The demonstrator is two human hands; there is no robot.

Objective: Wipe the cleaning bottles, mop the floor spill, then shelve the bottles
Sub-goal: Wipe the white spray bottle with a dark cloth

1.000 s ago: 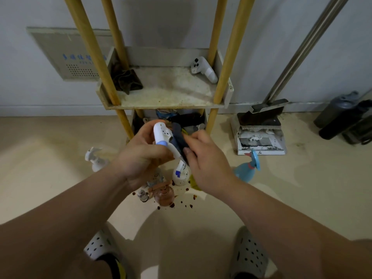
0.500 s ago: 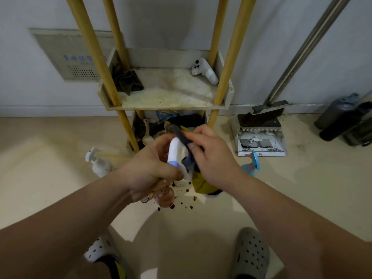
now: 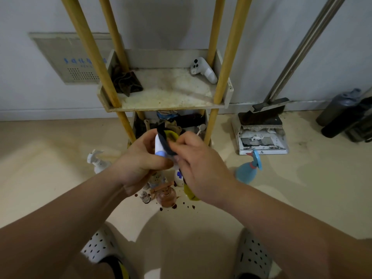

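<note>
My left hand (image 3: 141, 164) grips a white bottle (image 3: 159, 146) with a pale blue band, held up in front of the rack. My right hand (image 3: 199, 164) presses a dark cloth with a yellow side (image 3: 166, 141) over the bottle's top. Below my hands, several bottles stand on the floor: a brown pump bottle (image 3: 167, 196), a white bottle with a blue mark (image 3: 178, 177), a white spray bottle (image 3: 97, 161) at the left, a blue spray bottle (image 3: 248, 170) at the right. Dark red drops of the spill (image 3: 181, 205) dot the floor around them.
A rack with yellow poles has a stained shelf (image 3: 169, 93) holding a dark rag (image 3: 125, 82) and a white controller (image 3: 203, 70). A dustpan with a broom (image 3: 261, 133) stands at the right, dark containers (image 3: 346, 115) beyond. My feet in perforated clogs (image 3: 251, 256) are below.
The cloth in my right hand has slid up and over the top of the bottle, its yellow side now showing. Both hands have shifted a little to the right and up.
</note>
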